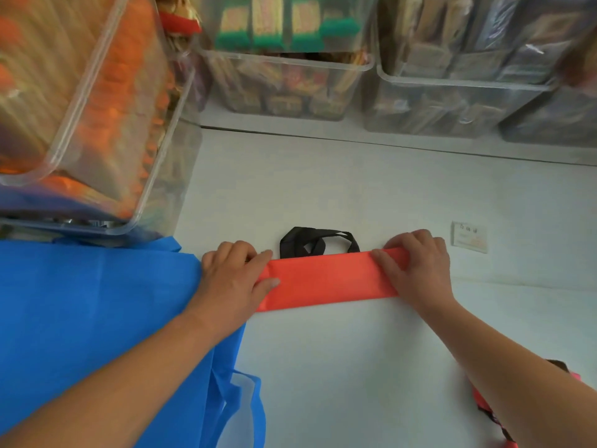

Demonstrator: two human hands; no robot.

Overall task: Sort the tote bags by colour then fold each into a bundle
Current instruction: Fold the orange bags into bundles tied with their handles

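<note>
While both hands bear on it, the red tote bag (329,279) lies folded into a long flat strip, running 9 to 3 o'clock across the middle of the white worktop (339,367).

Black handles (318,242): a crumpled loop sticking out from the strip's far edge at 12 o'clock, lying on the worktop.

Left hand (232,276): on the strip's 9 o'clock end. Grip narrow, with thumb and forefinger stretched over the cloth and the other fingers bent at the far edge, holding the fold.

Right hand (420,266): on the 3 o'clock end. Grip narrow, with the thumb laid along the top face and the fingers curled over the far edge, holding the bag.

Blue tote bag (97,318): spread flat at 9 o'clock, just beside the strip, running down to 7 o'clock beneath the left forearm. Its loop handle (245,409) lies at 7 o'clock.

Second red bag (491,412): black-trimmed, at 4 o'clock, well apart from the strip and partly hidden by the right forearm.

Card (469,237): small, pale, at 2 o'clock near the right hand. The print is too blurred to read.

Clear bins (284,59): a row along the back from 12 to 2 o'clock, packed with blurred goods.

Tilted bin (80,92): clear, at 10 o'clock, holding orange and tan stock.
</note>
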